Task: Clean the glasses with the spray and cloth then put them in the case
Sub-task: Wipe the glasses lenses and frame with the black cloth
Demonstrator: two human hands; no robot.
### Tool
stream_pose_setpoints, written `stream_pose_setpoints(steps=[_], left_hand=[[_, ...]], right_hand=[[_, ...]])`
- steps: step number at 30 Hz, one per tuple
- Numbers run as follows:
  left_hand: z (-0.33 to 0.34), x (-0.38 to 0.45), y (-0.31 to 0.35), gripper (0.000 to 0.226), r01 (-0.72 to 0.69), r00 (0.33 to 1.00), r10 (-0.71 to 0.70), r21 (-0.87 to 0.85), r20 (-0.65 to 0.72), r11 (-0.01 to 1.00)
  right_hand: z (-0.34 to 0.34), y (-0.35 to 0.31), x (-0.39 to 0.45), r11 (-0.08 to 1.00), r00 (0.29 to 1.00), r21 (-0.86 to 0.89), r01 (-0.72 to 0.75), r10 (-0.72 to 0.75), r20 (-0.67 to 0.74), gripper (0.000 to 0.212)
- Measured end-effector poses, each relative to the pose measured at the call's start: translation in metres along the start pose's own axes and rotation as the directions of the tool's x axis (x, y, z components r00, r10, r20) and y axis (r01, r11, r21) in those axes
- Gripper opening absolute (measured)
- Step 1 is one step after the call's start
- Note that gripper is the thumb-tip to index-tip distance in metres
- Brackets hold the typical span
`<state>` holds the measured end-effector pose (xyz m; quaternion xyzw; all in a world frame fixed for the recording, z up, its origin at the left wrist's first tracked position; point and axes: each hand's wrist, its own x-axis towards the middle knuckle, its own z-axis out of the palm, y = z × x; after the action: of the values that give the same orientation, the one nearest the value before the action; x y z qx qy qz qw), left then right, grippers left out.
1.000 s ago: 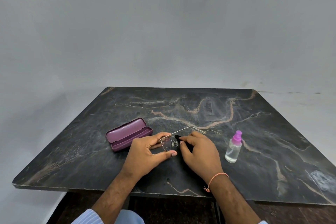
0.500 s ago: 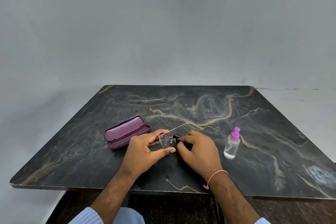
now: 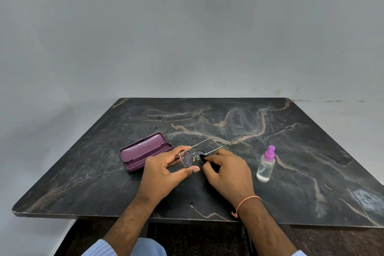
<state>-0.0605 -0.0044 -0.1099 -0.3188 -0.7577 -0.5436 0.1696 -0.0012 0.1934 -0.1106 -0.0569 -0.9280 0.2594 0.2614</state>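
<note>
Worktop (image 3: 311, 172): dark marble slab, everything sits in the near half; case (image 3: 143, 151) purple, lid open, lying flat just left of the hands, long axis running left-near to right-far, open tray facing the person; spray bottle (image 3: 265, 166) upright to the right, apart from the right hand, pink cap on.

Left hand (image 3: 164, 169): fingers curled round the left lens rim of the glasses (image 3: 188, 158), thumb under, index on top; firm pinch on the frame. Right hand (image 3: 227, 169): fingers pinched on a dark cloth (image 3: 201, 158), pressed onto the right lens; cloth mostly hidden by the hand.

Glasses held just above the worktop between both hands, lenses toward the person, temples unfolded and pointing away to the far right.

Judgement: wiping step under way, casing not started. Key relation for the next move: case lies directly left of the glasses, touching distance from the left hand, which is the nearer one; temples need folding first, then the frame's long axis must swing to match the case's diagonal.
</note>
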Motion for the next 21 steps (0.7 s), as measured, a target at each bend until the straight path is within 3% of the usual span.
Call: stream_pose_setpoints(steps=[3, 9, 12, 17, 21], left_hand=[[-0.001, 0.000, 0.000, 0.060, 0.007, 1.000, -0.007, -0.021, -0.013, 1.000], [-0.002, 0.000, 0.002, 0.060, 0.001, 1.000, -0.002, -0.021, -0.024, 1.000], [-0.003, 0.001, 0.005, 0.057, 0.009, 0.999, -0.010, -0.031, -0.041, 0.999], [-0.002, 0.001, 0.003, 0.059, 0.037, 0.992, -0.049, -0.101, -0.118, 0.994], [-0.003, 0.001, 0.003, 0.061, 0.043, 0.985, -0.067, -0.154, -0.157, 0.987]], right_hand=[[0.000, -0.003, -0.005, 0.993, 0.998, 0.103, 0.060, -0.059, -0.022, 0.033], [0.000, -0.003, -0.003, 1.000, 0.999, -0.014, 0.025, -0.025, -0.042, 0.032], [-0.001, -0.003, -0.006, 0.985, 0.997, 0.159, 0.062, -0.053, -0.060, 0.028], [-0.007, 0.002, 0.001, 0.917, 0.964, 0.352, -0.187, 0.240, -0.114, 0.014], [-0.008, 0.002, 0.008, 0.778, 0.917, 0.500, -0.379, 0.387, 0.093, 0.018]])
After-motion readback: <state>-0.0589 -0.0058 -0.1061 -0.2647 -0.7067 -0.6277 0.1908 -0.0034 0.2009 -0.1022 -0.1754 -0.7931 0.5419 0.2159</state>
